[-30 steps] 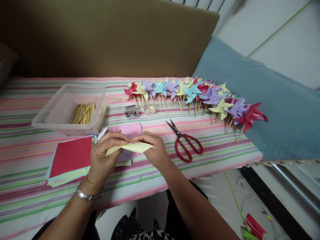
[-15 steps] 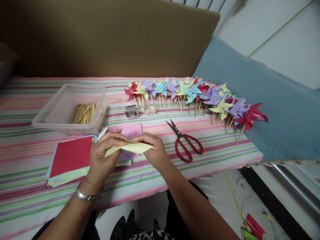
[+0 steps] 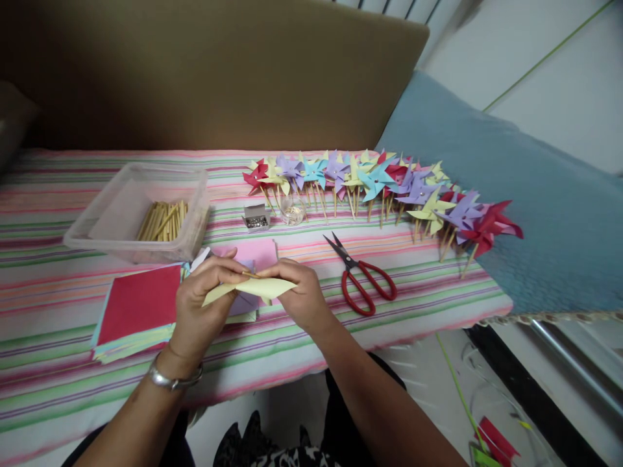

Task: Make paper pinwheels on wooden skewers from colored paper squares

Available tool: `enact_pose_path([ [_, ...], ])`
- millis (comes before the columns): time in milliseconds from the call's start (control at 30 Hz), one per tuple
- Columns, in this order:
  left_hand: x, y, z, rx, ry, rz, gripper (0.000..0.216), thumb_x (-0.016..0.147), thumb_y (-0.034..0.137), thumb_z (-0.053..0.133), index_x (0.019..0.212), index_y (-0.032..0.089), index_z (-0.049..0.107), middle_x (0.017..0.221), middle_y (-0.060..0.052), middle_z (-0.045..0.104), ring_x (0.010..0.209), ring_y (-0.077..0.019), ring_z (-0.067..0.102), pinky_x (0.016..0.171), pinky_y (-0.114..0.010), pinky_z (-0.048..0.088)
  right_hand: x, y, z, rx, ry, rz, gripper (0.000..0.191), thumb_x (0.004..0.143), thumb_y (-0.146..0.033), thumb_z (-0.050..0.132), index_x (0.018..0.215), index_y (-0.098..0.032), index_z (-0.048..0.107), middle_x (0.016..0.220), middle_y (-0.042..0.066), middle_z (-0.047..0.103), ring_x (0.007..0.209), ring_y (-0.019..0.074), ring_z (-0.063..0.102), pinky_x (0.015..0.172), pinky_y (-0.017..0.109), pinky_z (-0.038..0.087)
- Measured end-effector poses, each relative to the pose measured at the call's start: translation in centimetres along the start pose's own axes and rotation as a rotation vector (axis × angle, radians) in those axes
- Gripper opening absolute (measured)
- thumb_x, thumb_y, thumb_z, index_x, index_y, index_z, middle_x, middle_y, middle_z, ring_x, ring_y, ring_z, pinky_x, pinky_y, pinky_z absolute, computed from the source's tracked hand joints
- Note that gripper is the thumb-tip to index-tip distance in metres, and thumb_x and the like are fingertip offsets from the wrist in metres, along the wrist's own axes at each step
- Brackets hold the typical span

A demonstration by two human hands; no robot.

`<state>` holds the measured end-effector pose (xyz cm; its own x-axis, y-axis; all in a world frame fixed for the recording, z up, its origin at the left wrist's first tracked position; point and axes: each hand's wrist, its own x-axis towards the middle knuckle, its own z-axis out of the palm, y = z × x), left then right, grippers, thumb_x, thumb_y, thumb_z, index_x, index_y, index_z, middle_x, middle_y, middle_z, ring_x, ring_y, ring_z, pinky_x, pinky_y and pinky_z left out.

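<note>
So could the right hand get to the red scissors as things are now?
Probably yes: the red scissors lie uncovered just beside the right hand, nothing between them, though that hand is holding the yellow paper.

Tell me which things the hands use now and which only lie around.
In use: pale yellow folded paper and thin wooden stick, held by left hand and right hand.
Lying about: red-handled scissors, clear plastic tub of sticks, finished paper pinwheels.

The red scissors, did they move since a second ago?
No. The red scissors lie at the same spot on the striped cloth, right of the right hand, blades pointing toward the pinwheels.
</note>
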<state>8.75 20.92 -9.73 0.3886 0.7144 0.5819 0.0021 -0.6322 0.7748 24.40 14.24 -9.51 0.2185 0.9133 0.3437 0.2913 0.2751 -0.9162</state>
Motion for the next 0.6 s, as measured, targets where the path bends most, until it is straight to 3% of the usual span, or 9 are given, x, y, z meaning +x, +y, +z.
enact_pose_path([
  [600, -0.12, -0.01, 0.06, -0.003, 0.007, -0.014, 0.009, 0.078, 0.015, 0.065, 0.074, 0.023, 0.068, 0.079, 0.0, 0.069, 0.078, -0.0148, 0.064, 0.1, -0.05, 0.046, -0.06, 0.0, 0.12, 0.001, 0.002, -0.015, 0.028, 0.07, -0.002, 0.055, 0.079, -0.021, 0.073, 0.065, -0.001, 0.063, 0.066, 0.014, 0.058, 0.062, 0.026, 0.044],
])
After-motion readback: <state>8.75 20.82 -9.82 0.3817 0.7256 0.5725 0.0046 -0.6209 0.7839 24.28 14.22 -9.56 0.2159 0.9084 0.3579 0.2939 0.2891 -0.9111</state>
